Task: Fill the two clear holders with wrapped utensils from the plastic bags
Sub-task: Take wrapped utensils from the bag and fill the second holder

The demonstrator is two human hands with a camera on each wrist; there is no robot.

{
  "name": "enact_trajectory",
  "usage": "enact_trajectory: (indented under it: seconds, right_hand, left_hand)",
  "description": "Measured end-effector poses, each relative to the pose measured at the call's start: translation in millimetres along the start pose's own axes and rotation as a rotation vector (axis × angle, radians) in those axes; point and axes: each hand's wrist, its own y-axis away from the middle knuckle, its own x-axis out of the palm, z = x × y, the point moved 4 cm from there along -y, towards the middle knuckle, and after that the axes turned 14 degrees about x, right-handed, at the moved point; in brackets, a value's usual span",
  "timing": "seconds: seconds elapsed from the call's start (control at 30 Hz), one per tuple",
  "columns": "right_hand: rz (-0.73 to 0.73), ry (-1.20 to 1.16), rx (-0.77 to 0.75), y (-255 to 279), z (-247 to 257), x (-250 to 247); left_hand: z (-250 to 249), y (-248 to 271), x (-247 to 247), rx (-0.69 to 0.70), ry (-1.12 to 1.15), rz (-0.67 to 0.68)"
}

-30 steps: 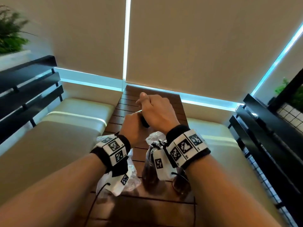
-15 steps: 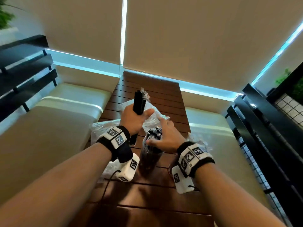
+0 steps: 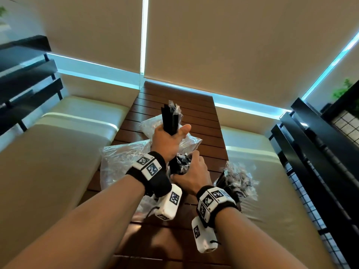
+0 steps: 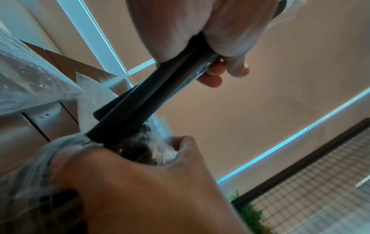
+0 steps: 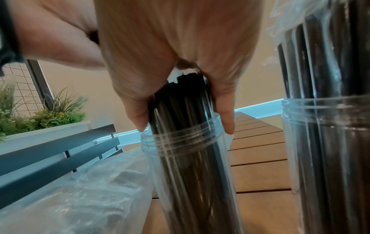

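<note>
My left hand [image 3: 171, 139] grips a bundle of black wrapped utensils [image 3: 170, 117] and holds it upright above the wooden table [image 3: 174, 96]. Just below it my right hand [image 3: 191, 172] curls its thumb and fingers round the tops of the utensils [image 5: 180, 98] that stand packed in a clear holder [image 5: 192, 158]. In the left wrist view the lower end of the bundle [image 4: 140, 104] reaches down to the crinkled wrappers at that holder's mouth. A second clear holder [image 5: 328, 142], also packed with black wrapped utensils, stands close to the right [image 3: 238, 179].
Crumpled clear plastic bags lie on the table, one to the left [image 3: 120, 160] and one behind the hands [image 3: 151, 126]. Cream bench cushions [image 3: 58, 142] flank the narrow table, with black slatted rails [image 3: 314, 144] outside them. Blinds close off the far end.
A second ago both hands were together, raised above the holders. The right hand has dropped onto the holder's utensils, and the left hand holds its bundle upright above it.
</note>
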Motion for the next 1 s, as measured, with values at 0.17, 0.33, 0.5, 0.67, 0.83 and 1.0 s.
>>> enact_trajectory:
  seconds: [0.17, 0.33, 0.5, 0.67, 0.83, 1.0]
  right_hand:
    - [-0.064, 0.029, -0.03, -1.4, -5.8, 1.9]
    - [-0.051, 0.059, -0.066, -3.0, -9.0, 1.7]
    - [-0.047, 0.081, -0.072, -0.8, -7.9, 2.1]
    - [-0.013, 0.073, -0.084, -0.2, -7.4, 1.7]
    - [0.092, 0.011, -0.111, -2.3, -10.8, -0.7]
    - [0.003, 0.034, -0.075, -1.6, -10.1, 1.8]
  left_hand:
    - [10.7, -7.5, -5.7, -0.045, 0.126, -0.095]
    - [15.8, -9.9, 0.1, -0.027, 0.012, 0.04]
    - [8.4, -8.4, 6.9, 0.01, -0.039, 0.182]
    - [12.4, -2.7, 8.3, 0.011, -0.067, 0.098]
    - [12.8, 4.9, 19.2, 0.016, -0.034, 0.067]
    - [16.2, 6.9, 25.0, 0.012, -0.026, 0.06]
